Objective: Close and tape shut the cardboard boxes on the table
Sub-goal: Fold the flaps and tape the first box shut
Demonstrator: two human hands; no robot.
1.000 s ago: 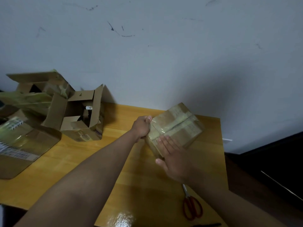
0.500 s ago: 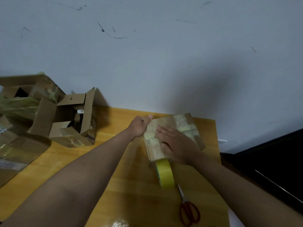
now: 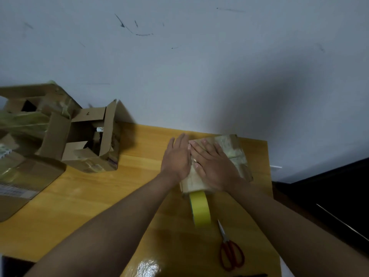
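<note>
A small closed cardboard box [image 3: 232,150] with shiny tape across its top lies flat on the wooden table [image 3: 95,196], near the wall. My left hand [image 3: 176,156] lies flat with fingers straight against the box's left side. My right hand [image 3: 211,164] presses palm-down on its top, fingers spread toward the left edge. A yellow tape roll [image 3: 200,210] stands on edge right at the box's near side. Neither hand grips anything.
Red-handled scissors [image 3: 231,254] lie near the table's front right. An open box [image 3: 87,140] with raised flaps stands at the left by the wall. More opened and flattened cardboard [image 3: 22,172] is piled at the far left. The table's right edge drops to a dark floor.
The box went from tilted up to lying flat. My left hand opened from a grip on its corner to a flat palm at its side; my right hand moved onto the top.
</note>
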